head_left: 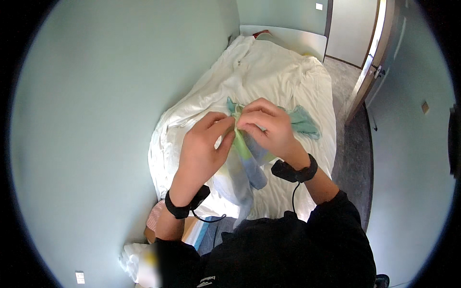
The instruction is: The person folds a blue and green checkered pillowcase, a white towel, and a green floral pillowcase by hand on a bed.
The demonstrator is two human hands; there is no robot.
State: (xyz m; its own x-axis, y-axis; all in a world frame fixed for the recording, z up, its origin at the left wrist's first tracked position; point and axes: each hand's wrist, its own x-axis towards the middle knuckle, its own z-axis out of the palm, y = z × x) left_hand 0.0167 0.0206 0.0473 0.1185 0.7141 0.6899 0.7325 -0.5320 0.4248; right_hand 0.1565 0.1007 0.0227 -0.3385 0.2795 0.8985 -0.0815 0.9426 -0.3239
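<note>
Just above the bed, my left hand point(201, 146) and my right hand point(272, 126) meet with fingertips pinched together at the gathered top of a thin cloth point(244, 152). The cloth fades from light green to grey-blue and hangs in loose folds toward my body. Its exact kind cannot be made out. A teal piece of fabric point(303, 122) lies spread on the bed beyond my right hand, and more teal shows behind my fingertips. Whether it joins the held cloth is hidden by my hands. Black bands with small boxes and cables circle both wrists.
A bed with a rumpled white cover point(283, 65) fills the middle, its pale headboard point(300, 42) at the far end. A plain wall point(96, 120) runs along the left. At right stands an opened door point(357, 91). A white plastic bag point(137, 261) sits at lower left.
</note>
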